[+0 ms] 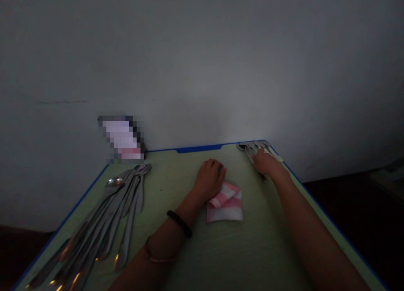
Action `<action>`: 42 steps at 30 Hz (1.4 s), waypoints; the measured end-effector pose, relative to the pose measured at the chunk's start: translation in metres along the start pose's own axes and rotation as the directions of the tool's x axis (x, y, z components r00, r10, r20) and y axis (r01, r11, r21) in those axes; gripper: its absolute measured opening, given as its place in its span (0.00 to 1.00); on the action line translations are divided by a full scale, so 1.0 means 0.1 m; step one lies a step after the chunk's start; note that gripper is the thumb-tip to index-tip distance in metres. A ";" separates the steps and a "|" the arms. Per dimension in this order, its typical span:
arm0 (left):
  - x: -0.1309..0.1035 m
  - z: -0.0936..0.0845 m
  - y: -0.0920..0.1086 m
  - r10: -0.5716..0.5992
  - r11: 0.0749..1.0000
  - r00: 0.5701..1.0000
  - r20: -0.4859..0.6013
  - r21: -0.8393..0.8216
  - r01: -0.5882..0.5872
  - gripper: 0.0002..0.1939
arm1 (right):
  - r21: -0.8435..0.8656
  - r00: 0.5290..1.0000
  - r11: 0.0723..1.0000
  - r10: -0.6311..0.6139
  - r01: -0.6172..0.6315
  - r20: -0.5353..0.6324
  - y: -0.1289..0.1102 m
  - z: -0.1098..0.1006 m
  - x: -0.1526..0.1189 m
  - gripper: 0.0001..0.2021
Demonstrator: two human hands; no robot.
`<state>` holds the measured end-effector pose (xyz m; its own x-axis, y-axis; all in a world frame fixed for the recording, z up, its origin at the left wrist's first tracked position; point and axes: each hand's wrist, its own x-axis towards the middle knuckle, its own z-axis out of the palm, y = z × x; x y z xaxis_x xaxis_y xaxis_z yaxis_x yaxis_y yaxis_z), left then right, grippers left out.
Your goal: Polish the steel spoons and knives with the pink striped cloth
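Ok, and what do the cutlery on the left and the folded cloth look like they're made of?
Cutlery: polished metal, probably stainless steel, given its silvery shine and bright glints. Cloth: matte fabric, possibly cotton, since it folds softly; the fibre is unclear.

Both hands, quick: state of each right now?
Left hand: fingers curled at the pink-and-white cloth; grip unclear.
Right hand: down at the far-right spoons; can't tell if holding any.

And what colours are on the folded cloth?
Cloth: pink and white; head view, the only one.
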<state>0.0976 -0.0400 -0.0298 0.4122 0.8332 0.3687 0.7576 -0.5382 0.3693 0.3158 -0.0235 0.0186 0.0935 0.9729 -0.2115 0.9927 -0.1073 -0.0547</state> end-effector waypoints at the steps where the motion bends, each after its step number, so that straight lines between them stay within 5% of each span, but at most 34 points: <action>1: 0.00 0.00 0.00 -0.001 1.000 1.000 0.000 0.001 0.001 0.14 | -0.006 0.999 0.999 0.042 -0.042 -0.007 -0.01 0.01 0.00 0.20; 28: 0.00 -0.02 0.02 0.006 1.000 1.000 0.013 0.003 -0.006 0.14 | -0.012 0.989 0.991 0.129 -0.130 -0.066 -0.12 -0.06 -0.10 0.19; 42: 0.01 0.00 0.02 0.000 1.000 1.000 0.007 0.009 0.000 0.14 | 0.040 1.000 0.999 -0.029 0.028 0.011 0.01 -0.08 -0.04 0.17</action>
<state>0.0989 -0.0405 -0.0288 0.4157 0.8340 0.3629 0.7622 -0.5371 0.3613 0.3169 -0.0257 0.0273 0.0642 0.9732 -0.2209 0.9911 -0.0881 -0.0999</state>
